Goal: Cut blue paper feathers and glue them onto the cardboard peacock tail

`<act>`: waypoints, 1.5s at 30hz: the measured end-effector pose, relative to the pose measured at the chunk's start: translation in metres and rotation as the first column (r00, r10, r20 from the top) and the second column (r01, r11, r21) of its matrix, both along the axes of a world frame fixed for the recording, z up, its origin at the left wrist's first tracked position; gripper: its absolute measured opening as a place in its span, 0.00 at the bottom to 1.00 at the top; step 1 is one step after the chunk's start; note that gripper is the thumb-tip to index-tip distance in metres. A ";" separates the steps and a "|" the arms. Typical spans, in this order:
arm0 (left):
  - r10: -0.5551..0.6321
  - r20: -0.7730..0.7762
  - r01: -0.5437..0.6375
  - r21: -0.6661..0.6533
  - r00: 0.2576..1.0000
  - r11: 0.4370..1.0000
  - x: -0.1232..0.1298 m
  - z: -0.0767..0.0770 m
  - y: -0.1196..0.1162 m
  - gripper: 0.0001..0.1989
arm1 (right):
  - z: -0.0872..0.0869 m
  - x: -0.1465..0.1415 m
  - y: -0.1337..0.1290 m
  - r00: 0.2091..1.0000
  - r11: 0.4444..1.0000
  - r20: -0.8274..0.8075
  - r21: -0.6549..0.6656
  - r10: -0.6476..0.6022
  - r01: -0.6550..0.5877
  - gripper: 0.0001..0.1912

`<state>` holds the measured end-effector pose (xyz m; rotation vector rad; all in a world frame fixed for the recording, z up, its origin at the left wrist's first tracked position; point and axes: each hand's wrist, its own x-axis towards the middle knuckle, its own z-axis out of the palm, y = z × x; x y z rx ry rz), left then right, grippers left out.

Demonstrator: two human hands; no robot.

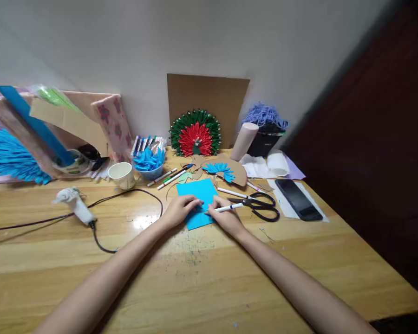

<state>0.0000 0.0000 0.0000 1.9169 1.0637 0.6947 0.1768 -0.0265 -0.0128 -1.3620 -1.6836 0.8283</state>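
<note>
A square sheet of bright blue paper [198, 187] lies on the wooden table in front of me. My left hand [180, 208] rests on its left side, fingers stretched over it and not gripped around anything. Between the fingertips of both hands a small dark bit shows on the sheet, too small to name. In my right hand [226, 216] is a white marker with a blue end [229, 207], its tip at the paper. Black-handled scissors [254, 202] lie just right of that hand, beside another white marker [230, 191].
Behind the paper are a cardboard fan shape with blue petals [242, 171] and a red-green peacock craft [196, 134]. A bowl of blue pieces [149, 163], a paper cup [121, 175] and a corded glue gun [77, 207] stand left. A phone [298, 199] lies right.
</note>
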 end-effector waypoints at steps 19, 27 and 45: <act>-0.009 0.057 0.011 -0.029 0.998 1.000 0.001 -0.002 0.001 0.18 | 0.000 0.004 -0.004 0.993 0.998 -0.117 -0.051 0.033 -0.039 0.16; -0.006 0.021 0.006 0.025 1.000 1.000 0.000 0.000 0.000 0.19 | 0.008 -0.002 -0.007 0.996 0.996 -0.025 -0.017 0.088 -0.089 0.14; -0.012 0.025 0.012 0.024 1.000 1.000 0.001 -0.002 0.001 0.19 | 0.007 -0.001 -0.006 0.996 0.996 0.020 -0.021 0.083 -0.082 0.15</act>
